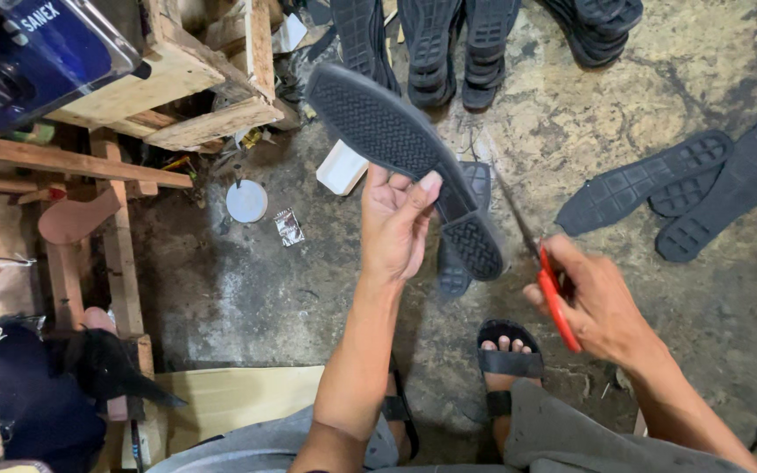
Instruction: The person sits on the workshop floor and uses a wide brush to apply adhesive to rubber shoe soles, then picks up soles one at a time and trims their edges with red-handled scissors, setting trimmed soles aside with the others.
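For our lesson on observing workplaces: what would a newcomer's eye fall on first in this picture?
First, the black rubber shoe sole held up at the centre by the left hand, tread side facing the camera. Next, the red-handled cutting tool gripped in the right hand just right of it, its thin blade angled up towards the sole. More black soles lie scattered on the stained concrete floor above and to the right.

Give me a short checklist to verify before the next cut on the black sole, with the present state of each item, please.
1. Left hand grips the black sole: ok.
2. Right hand holds the red-handled cutter: ok.
3. Blade tip meets the sole edge: cannot tell, too thin.
4. Left fingers away from the blade: ok.
5. Sandalled foot away from under the cutter: not ok, it lies just below.
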A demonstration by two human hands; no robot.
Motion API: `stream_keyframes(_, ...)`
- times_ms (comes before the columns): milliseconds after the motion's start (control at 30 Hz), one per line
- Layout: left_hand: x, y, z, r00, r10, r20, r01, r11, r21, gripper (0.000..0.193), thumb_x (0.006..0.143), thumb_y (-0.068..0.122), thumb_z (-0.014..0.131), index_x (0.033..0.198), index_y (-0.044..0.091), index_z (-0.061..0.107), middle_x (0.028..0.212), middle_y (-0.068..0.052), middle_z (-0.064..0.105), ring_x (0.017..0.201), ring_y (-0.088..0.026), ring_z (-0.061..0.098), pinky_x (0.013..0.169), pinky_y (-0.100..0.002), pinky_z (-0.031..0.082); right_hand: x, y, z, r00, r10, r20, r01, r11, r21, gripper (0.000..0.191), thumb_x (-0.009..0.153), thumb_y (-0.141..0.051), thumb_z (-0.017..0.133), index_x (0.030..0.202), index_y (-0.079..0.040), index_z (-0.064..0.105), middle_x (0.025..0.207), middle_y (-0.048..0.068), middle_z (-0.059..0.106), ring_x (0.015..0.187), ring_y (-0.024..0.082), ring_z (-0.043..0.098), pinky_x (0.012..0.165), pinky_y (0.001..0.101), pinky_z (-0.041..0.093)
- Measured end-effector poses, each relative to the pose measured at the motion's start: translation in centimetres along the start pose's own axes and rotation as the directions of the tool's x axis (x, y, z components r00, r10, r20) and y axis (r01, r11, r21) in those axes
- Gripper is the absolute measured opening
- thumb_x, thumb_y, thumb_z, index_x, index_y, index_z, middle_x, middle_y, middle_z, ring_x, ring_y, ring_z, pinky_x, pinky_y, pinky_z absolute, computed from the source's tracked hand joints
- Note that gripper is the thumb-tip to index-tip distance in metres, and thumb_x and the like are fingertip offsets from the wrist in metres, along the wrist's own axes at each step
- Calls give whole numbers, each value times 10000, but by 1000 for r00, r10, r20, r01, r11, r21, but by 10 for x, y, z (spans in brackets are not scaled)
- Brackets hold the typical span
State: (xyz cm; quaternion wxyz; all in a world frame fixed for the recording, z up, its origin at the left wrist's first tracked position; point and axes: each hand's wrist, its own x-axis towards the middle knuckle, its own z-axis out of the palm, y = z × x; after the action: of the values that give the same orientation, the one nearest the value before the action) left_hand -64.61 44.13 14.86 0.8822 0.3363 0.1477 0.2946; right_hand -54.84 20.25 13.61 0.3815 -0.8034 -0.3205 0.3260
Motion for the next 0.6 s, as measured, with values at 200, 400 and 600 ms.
stream_keyframes(200, -6, -11, -8, 999, -6, 38, 5, 1000, 28, 530, 978, -96, 674, 1450, 30, 471, 1144, -110, 697, 964, -149, 706, 867, -286, 591, 5, -33, -8, 993, -95, -63, 77, 966, -245, 429, 733, -378, 777, 960, -70, 583, 578, 157, 575, 541, 374, 575, 559, 453, 437)
stream_keyframes(400, -13, -28, -5, 993, -61, 104, 61, 998, 4, 498, 997, -89, 697, 1434, 27, 488, 1166, -94, 708, 937, -100, 686, 827, -227, 557, 10, -40, -15, 984, -125, -128, 80, 947, -310, 380, 782, -305, 751, 1072, -95, 626, 580, 154, 549, 566, 363, 592, 582, 454, 446)
stream_keyframes(600, -14, -21, 0, 991, -102, 90, 104, 994, -23, 520, 967, -75, 689, 1427, 45, 480, 1211, -100, 703, 980, -103, 697, 833, -220, 565, 11, -34, -10, 964, -192, -184, 119, 929, -349, 395, 765, -316, 807, 1040, -85, 643, 575, 138, 560, 549, 353, 598, 551, 447, 450)
